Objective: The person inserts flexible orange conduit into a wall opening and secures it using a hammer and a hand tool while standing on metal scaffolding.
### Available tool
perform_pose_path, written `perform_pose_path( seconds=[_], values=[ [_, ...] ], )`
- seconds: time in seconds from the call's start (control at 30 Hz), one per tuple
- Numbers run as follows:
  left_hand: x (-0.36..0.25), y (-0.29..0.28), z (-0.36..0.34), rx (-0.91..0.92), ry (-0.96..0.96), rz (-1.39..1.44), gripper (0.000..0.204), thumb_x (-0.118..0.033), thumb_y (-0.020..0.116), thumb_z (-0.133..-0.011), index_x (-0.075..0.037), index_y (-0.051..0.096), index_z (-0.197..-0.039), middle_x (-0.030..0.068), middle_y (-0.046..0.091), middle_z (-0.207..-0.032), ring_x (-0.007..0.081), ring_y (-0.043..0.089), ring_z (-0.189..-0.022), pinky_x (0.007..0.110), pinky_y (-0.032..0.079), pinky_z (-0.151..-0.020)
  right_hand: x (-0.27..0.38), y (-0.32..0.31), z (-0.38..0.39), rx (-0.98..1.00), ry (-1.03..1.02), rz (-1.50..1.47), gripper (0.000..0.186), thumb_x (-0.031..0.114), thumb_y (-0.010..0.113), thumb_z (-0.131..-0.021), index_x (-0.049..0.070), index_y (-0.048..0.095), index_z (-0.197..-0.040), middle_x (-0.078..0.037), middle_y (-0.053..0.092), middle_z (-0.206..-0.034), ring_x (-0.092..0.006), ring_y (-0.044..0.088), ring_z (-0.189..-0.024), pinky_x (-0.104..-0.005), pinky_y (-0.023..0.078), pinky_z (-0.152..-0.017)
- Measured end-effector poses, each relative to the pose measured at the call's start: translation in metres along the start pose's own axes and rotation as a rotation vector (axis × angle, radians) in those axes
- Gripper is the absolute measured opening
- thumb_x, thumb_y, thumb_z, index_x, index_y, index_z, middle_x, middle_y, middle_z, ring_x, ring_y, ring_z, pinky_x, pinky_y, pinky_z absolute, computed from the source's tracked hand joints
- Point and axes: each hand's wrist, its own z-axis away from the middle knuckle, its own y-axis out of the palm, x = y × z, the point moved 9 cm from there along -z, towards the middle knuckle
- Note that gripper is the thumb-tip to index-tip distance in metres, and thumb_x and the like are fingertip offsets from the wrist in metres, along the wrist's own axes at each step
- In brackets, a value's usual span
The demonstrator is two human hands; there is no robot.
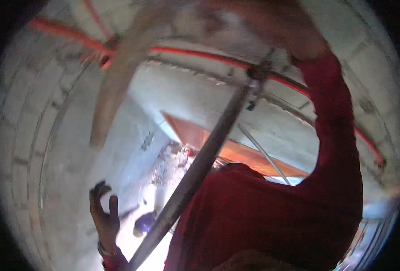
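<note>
My left hand (104, 216) is low on the left with its fingers spread. It holds nothing and lies close to the grey block wall (51, 149). A watch or bracelet shows at its wrist. My right arm in a red sleeve (335, 135) reaches up to the top of the picture. There my right hand (258, 25) is a blur above the upper end of a grey metal pole (200, 162). What it grips cannot be made out. The pole runs diagonally from bottom centre up to a clamp (257, 72).
A wooden pole (118, 81) leans up on the left. A red pipe (200, 55) curves along a concrete beam (218, 104). Orange boards (218, 147) and a thin metal rod (263, 153) lie below. Far down, a person in a blue helmet (144, 223) stands on bright ground.
</note>
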Motion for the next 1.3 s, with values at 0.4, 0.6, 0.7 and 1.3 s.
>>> perform_pose_path(
  seconds=[0.4,0.6,0.7,1.3],
  values=[
    [-0.043,-0.029,0.014,-0.171,0.338,-0.287,0.043,-0.03,0.067,-0.093,-0.002,0.059,-0.124,0.0204,0.061,-0.117,0.0345,0.058,-0.114,0.045,0.048,-0.095,-0.055,0.109,0.067,-0.16,0.216,-0.006,0.061,0.048,0.051,-0.1,-0.005,0.052,-0.131,-0.014,0.062,-0.097,-0.0196,0.06,-0.079,-0.0343,0.047,-0.066],
    [-0.067,-0.009,0.036,-0.255,0.449,-0.103,0.053,-0.043,0.065,-0.094,-0.002,0.054,-0.127,0.0183,0.059,-0.111,0.0336,0.06,-0.104,0.047,0.049,-0.09,0.06,0.17,0.032,0.092,-0.024,-0.24,0.063,0.049,0.051,-0.1,-0.006,0.051,-0.13,-0.013,0.057,-0.093,-0.0204,0.055,-0.078,-0.0353,0.044,-0.069],
    [-0.072,-0.013,0.044,-0.203,0.419,-0.189,0.054,-0.043,0.065,-0.095,-0.002,0.052,-0.128,0.0175,0.057,-0.115,0.0325,0.059,-0.109,0.047,0.047,-0.093,0.086,0.187,0.015,0.118,-0.042,-0.303,0.058,0.045,0.051,-0.101,-0.006,0.051,-0.13,-0.01,0.051,-0.087,-0.0191,0.051,-0.074,-0.0362,0.044,-0.07],
    [-0.007,-0.089,0.047,-0.543,0.005,0.185,0.043,-0.038,0.071,-0.09,-0.001,0.055,-0.103,0.0181,0.066,-0.081,0.0412,0.067,-0.075,0.049,0.053,-0.065,0.17,0.304,0.039,0.669,-0.114,-0.569,0.071,0.054,0.058,-0.093,0.005,0.048,-0.142,-0.014,0.061,-0.11,-0.0262,0.06,-0.091,-0.0416,0.048,-0.083]
  ],
)
